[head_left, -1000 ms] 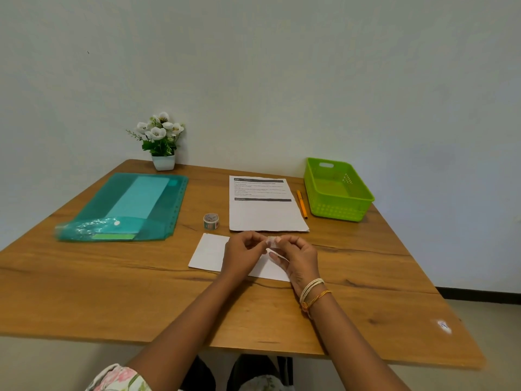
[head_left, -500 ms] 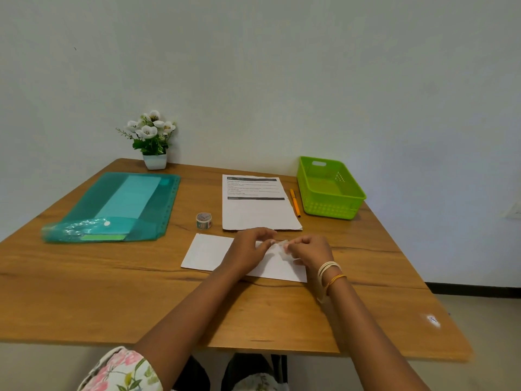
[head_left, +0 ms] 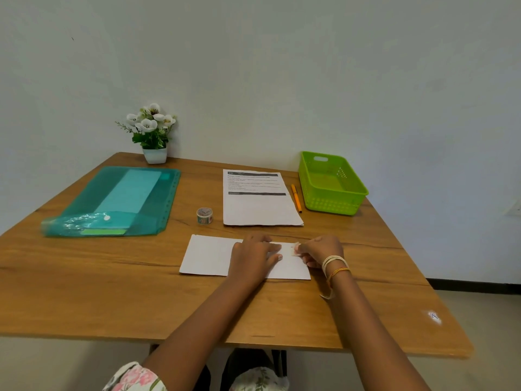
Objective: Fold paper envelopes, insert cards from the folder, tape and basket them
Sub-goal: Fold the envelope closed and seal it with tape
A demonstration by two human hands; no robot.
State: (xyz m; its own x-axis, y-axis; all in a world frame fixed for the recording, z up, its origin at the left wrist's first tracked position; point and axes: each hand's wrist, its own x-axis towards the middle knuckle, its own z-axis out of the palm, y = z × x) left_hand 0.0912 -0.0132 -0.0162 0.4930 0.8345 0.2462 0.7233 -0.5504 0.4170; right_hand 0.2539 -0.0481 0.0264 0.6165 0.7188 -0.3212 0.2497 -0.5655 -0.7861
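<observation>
White folded paper envelope [head_left: 208,255] is pressed flat on the wooden table [head_left: 84,292] by the left hand [head_left: 253,258] with straight fingers; a small tape piece [head_left: 296,248] is pinched by the right hand [head_left: 321,249].

Far left: plant [head_left: 153,131]
Left: folder [head_left: 118,203]
Centre: tape [head_left: 204,215], then sheet [head_left: 259,200]
Right: pen [head_left: 296,198], then basket [head_left: 331,183]
Front: envelope [head_left: 208,255], under both hands
Under all: bench [head_left: 84,292]

The left hand [head_left: 255,256] hides the envelope's [head_left: 208,255] middle; the printed sheet's [head_left: 258,197] text is too small to read
</observation>
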